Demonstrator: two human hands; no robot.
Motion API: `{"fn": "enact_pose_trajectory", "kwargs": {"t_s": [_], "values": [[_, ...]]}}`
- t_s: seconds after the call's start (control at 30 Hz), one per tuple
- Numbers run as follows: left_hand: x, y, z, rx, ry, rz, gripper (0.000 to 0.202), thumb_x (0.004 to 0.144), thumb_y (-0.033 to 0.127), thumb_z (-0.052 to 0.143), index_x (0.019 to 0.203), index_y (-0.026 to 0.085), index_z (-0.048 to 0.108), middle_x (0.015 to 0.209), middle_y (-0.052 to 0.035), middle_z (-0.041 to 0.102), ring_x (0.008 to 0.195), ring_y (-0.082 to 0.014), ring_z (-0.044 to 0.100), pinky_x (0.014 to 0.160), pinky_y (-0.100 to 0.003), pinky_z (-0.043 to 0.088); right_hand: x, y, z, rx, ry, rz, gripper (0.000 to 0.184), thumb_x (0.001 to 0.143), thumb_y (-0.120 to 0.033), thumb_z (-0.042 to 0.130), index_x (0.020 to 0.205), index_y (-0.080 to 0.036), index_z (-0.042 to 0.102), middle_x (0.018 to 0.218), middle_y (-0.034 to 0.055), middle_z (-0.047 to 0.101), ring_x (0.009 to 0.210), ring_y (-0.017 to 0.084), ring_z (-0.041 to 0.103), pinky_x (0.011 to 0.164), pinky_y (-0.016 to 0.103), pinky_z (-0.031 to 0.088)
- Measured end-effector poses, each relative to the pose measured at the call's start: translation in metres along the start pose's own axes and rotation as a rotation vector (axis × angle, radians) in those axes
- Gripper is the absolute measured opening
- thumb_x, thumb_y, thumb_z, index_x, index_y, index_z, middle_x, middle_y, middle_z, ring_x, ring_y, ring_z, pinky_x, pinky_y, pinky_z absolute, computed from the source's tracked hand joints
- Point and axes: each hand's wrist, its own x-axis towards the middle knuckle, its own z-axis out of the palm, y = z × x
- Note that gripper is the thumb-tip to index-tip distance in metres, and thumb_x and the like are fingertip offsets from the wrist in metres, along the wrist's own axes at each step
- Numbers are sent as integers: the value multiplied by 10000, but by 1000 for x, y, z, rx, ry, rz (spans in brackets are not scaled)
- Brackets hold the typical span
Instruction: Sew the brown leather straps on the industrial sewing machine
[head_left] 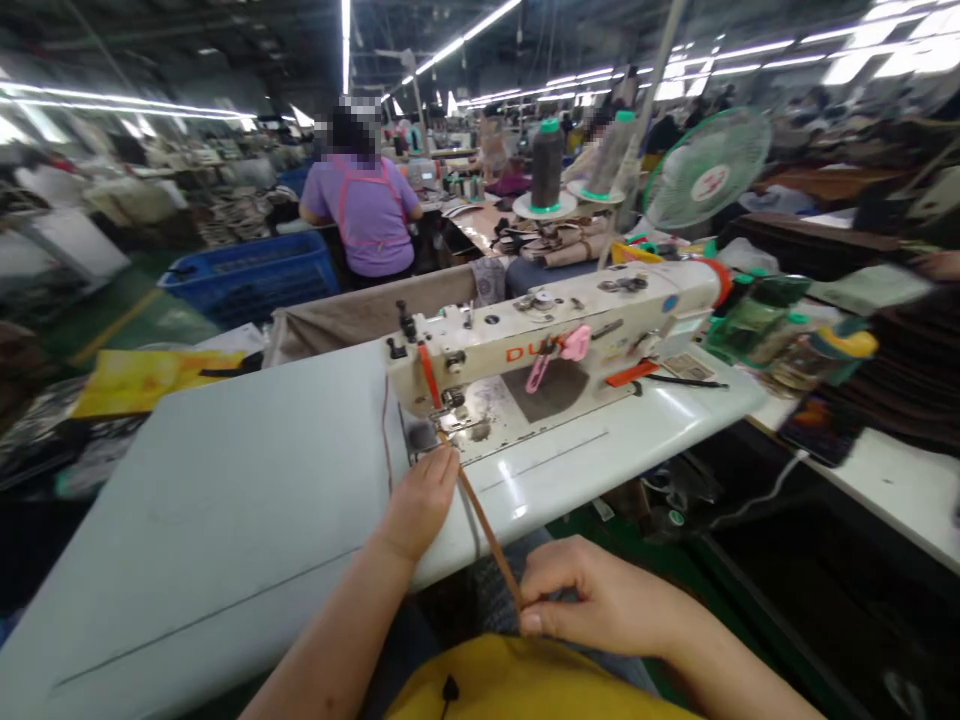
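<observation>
A narrow brown strip (487, 535) runs slantwise from below the needle area of a white sewing machine (480, 340) to my lap. My left hand (421, 500) rests on the machine bed just in front of the presser foot, its fingers pressed together at the strip's upper end; the fingertips are partly hidden. Nearer my body, past the table edge, my right hand (592, 595) pinches the lower part between thumb and forefinger. The strip looks taut between both hands. A pink clip (576, 343) hangs on the machine arm.
The white tabletop (262, 480) extends left. Thread cones (549, 165) and a green fan (709, 170) stand behind the machine. Bottles (810, 350) and a phone (821, 428) lie to the right. A person in purple (375, 215) sits ahead near a blue crate (251, 275).
</observation>
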Motion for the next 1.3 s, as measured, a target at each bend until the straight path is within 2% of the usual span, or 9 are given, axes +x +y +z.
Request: {"fn": "enact_pose_trajectory", "kwargs": {"t_s": [0.17,0.33,0.5,0.77,1.03,1.3], "values": [[3,0,-3,31,-24,-8,333,1009,63,465,1276,57,664,1229,-194,760,1149,-258,726,1011,-401,614,1,4,0,-6,-25,29,511,1048,-575,559,750,-180,687,740,-3,576,709,125,545,649,238,405],[5,0,-5,63,12,1,311,1022,82,475,1251,57,684,1208,-163,777,1126,-244,738,1006,-364,616,3,10,-1,17,-71,91,527,1041,-570,576,719,-159,641,739,-13,536,732,120,533,671,237,375],[6,0,-4,71,37,-2,307,1021,74,484,1246,51,691,1201,-162,779,1127,-246,739,1012,-360,612,4,11,0,16,-86,114,517,1040,-577,575,748,-167,692,751,-4,552,743,127,541,684,244,372],[6,0,-5,72,47,7,294,1010,75,511,1239,37,691,1193,-174,776,1120,-257,738,1009,-371,614,4,10,0,52,-91,80,530,1034,-600,576,755,-166,694,740,-15,542,728,114,523,679,231,367],[5,1,-3,68,42,0,311,1024,77,467,1241,52,689,1193,-170,776,1127,-251,735,1011,-381,617,0,10,-2,92,-85,4,476,1012,-556,638,770,-157,733,710,-11,560,690,107,530,647,230,349],[4,1,-3,62,21,0,314,1019,81,479,1264,46,672,1210,-184,768,1139,-254,731,1019,-392,617,1,6,-3,157,-109,-32,538,984,-582,664,669,-147,655,647,-22,505,651,97,485,611,235,314]]}}
